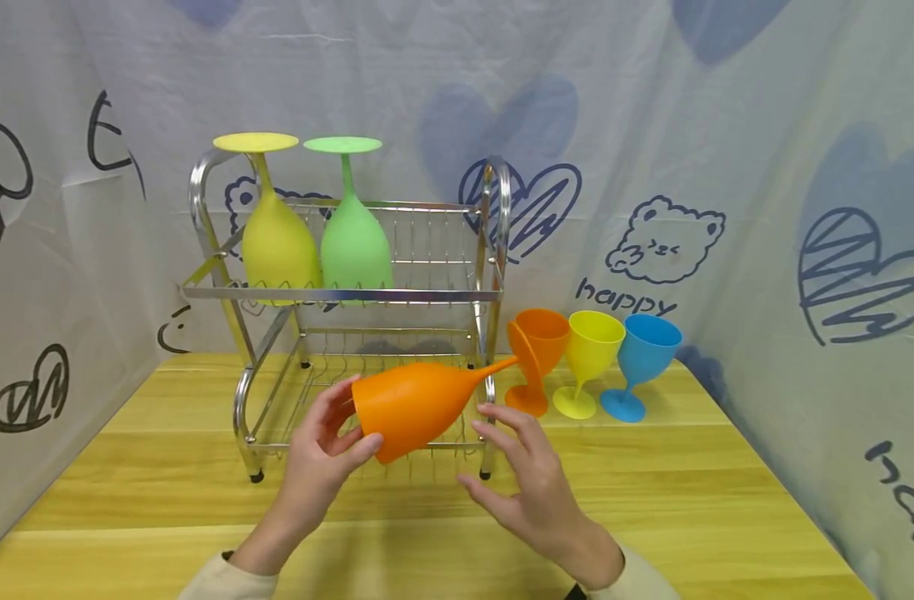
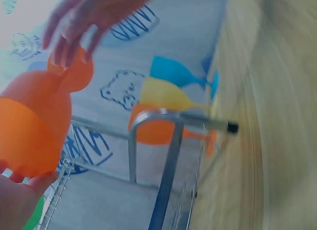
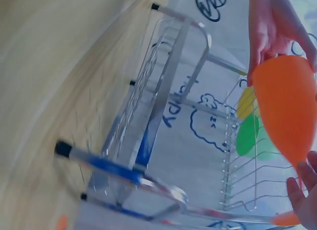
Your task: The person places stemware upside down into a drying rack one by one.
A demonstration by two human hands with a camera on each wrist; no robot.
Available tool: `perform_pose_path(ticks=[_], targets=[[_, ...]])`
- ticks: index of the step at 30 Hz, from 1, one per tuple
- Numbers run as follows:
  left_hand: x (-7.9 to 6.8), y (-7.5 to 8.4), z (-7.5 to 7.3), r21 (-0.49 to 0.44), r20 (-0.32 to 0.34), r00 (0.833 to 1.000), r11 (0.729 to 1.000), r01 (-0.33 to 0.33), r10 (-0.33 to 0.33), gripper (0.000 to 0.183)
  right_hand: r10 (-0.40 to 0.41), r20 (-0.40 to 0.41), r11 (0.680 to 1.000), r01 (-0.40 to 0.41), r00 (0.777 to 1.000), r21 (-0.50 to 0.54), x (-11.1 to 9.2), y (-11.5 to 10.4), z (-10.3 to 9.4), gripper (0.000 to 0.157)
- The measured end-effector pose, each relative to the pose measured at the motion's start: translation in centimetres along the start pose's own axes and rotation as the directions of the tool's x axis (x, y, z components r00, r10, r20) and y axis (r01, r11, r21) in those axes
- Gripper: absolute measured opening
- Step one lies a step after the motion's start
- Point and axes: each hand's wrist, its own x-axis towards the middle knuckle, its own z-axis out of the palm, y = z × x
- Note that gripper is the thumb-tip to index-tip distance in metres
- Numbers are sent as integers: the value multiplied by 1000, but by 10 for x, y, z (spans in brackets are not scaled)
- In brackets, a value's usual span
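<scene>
An orange plastic goblet point(image 1: 419, 408) is tilted on its side in front of the rack, its stem pointing right and slightly up. My left hand point(image 1: 314, 471) grips its bowl near the rim, thumb on the near side and fingers behind. My right hand point(image 1: 535, 483) is close to the stem, fingers spread and loosely bent, seemingly apart from it. In the right wrist view, that hand point(image 3: 305, 190) appears beside the narrow end of the orange goblet point(image 3: 287, 99). A yellow goblet point(image 1: 277, 242) and a green goblet point(image 1: 355, 246) stand upside down on the metal rack's point(image 1: 427, 295) upper tier.
Right of the rack, an upright orange goblet point(image 1: 552, 337), a yellow goblet point(image 1: 595, 340) and a blue goblet point(image 1: 647, 348) stand in a row on the wooden table point(image 1: 689, 492). Behind the table hangs a patterned white curtain point(image 1: 404, 50); the rack's lower tier is a wire basket.
</scene>
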Motion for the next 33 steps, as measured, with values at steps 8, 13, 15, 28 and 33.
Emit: perform_pose_path(ticks=[8, 13, 15, 28, 33], targets=[[-6, 7, 8, -341, 6, 987, 927, 155, -163, 51, 453, 154, 787, -475, 878, 393, 9, -4, 2, 58], [-7, 4, 13, -438, 52, 981, 879, 190, -186, 49, 542, 270, 492, -561, 796, 666, 18, -3, 0, 71], [-8, 3, 14, -464, 64, 980, 863, 198, -190, 48, 543, 296, 420, -560, 786, 714, 20, -3, 0, 75], [-7, 5, 25, -491, 105, 976, 844, 216, -188, 44, 552, 276, 395, -537, 787, 745, 33, -12, 4, 69], [-3, 11, 18, -448, 92, 991, 884, 132, -101, 58, 534, 227, 512, -525, 814, 680, 41, -12, -5, 65]])
